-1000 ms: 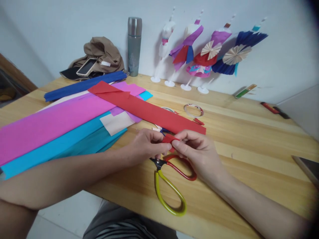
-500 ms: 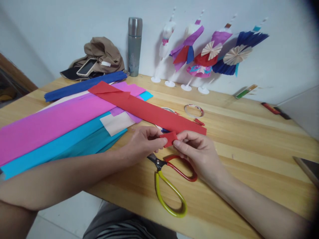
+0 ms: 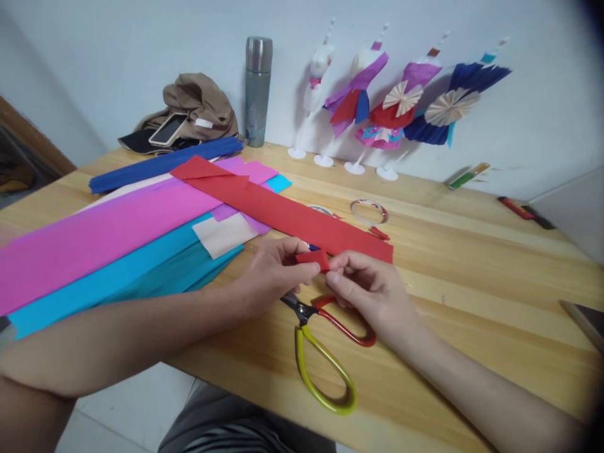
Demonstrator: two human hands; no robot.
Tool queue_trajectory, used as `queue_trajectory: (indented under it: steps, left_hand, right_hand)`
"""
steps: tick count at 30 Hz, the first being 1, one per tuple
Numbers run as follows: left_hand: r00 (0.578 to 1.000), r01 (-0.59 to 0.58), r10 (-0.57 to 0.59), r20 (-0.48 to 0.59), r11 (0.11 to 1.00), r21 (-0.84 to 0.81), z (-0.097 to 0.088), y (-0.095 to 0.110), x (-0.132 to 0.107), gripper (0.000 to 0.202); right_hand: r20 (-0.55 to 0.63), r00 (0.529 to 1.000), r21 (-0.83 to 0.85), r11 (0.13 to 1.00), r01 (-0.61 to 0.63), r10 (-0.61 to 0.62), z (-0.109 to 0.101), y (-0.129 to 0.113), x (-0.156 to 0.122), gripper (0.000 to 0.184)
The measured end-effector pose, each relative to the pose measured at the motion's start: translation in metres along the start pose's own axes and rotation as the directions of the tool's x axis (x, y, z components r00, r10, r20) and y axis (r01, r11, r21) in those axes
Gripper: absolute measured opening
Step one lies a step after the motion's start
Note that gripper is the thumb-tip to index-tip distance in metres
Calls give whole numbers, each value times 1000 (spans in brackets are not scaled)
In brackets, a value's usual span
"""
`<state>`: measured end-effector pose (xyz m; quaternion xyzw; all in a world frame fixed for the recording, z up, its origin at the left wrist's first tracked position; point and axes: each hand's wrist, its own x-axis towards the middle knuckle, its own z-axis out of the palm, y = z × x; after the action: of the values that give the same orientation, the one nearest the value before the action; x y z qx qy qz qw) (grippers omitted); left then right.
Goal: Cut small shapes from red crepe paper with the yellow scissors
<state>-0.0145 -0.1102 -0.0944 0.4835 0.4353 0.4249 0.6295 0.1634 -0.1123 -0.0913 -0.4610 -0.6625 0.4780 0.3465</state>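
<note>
A small piece of red paper is pinched between the thumb and fingers of my left hand, above the table. The fingertips of my right hand close on its right end. Just below the hands lie scissors with one red and one yellow handle, their blade tips hidden behind my left hand. Beyond my fingers a long red paper strip stretches across sheets of pink paper and blue paper. A pale paper piece rests on the stack near my left hand.
Several paper-dressed figures on white stands line the wall. Left of them are a grey thermos, a brown cloth bag and a phone. Rolls of tape lie behind the red strip. A dark-edged object sits at the right.
The small red paper has turned and looks narrower now, folded or tilted between my fingers. Both hands stay nearly in place, and the view has shifted slightly.
</note>
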Motion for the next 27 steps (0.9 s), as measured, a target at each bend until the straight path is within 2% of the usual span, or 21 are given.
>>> queue_trajectory:
  steps: [2,4,5,7,10,13,16,18,20,22,23,24,25,27]
  left_hand:
    - [999,-18,17,-30,999,-34,-3,0,3,17]
    - [999,-38,36,-36,997,-69,-6,-2,7,16]
    - [999,-44,41,-32,994,-102,-7,-3,9,17]
    - [998,-52,47,-36,985,-166,-10,-5,14,17]
    - [998,-43,31,-57,973,-228,-13,-6,19,20]
    - [997,-66,51,-63,965,-253,-17,-4,22,22]
    - [992,-106,84,-95,960,-260,-23,2,25,24]
    - [988,-119,90,-123,959,-256,-27,4,28,26]
    - [985,-120,81,-153,957,-266,-32,5,32,28]
    - [986,-104,63,-156,959,-265,-36,5,35,29]
    - [989,-91,58,-139,964,-249,-38,4,36,28]
    - [991,-82,55,-122,970,-229,-40,4,37,27]
    - [993,-79,58,-106,976,-203,-42,4,37,25]
    - [996,-66,56,-70,989,-136,-45,5,37,23]
  right_hand:
    - [139,989,-286,954,88,-50,-3,-5,-8,20]
    - [307,952,-583,787,200,-15,-3,-11,-19,11]
    - [375,927,-669,688,282,-15,-1,-13,-25,25]
    - [442,897,-737,560,378,-23,3,-13,-34,51]
    - [461,887,-767,489,415,-29,8,-8,-41,50]
    - [452,892,-768,500,400,-19,5,-2,-41,48]
    - [458,888,-691,615,380,-35,-10,-3,-39,46]
    - [466,884,-623,704,342,-17,-27,-7,-36,29]
    - [420,906,-541,790,289,-43,-44,-11,-29,19]
    - [316,947,-388,902,191,-64,-59,-13,-15,9]
    - [263,962,-236,961,142,-78,-64,-13,-7,11]
    - [167,984,-75,994,74,-60,-66,-12,2,25]
    - [87,996,72,997,11,-18,-66,-9,11,39]
    - [17,1000,377,926,-29,24,-58,-3,26,61]
